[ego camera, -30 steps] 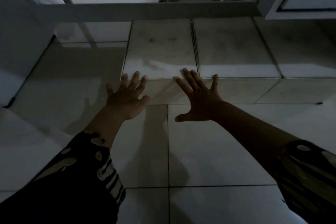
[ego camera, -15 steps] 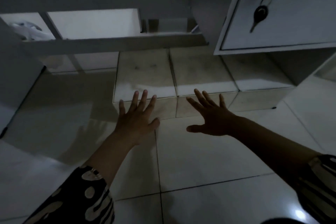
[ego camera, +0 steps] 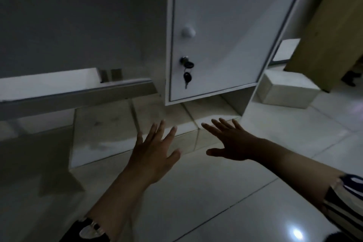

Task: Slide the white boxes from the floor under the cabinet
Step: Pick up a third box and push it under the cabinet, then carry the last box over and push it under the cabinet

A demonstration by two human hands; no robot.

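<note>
Fingers [ego camera: 157, 129] of both hands spread, holding nothing, white boxes [ego camera: 102, 129] just beyond, under cabinet [ego camera: 225, 35]

I could read no text, label, brand or number anywhere: the white boxes [ego camera: 102, 129], the cabinet [ego camera: 225, 41] door and its hanging key [ego camera: 187, 78] bore nothing legible in the dim light.

Left hand [ego camera: 155, 150] extended forward, palm down, fingers straight and spread, holding nothing. Right hand [ego camera: 234, 142] likewise flat, fingers splayed, thumb pointing toward the left hand. Both forearms bare; dark patterned sleeves at the elbows.
</note>
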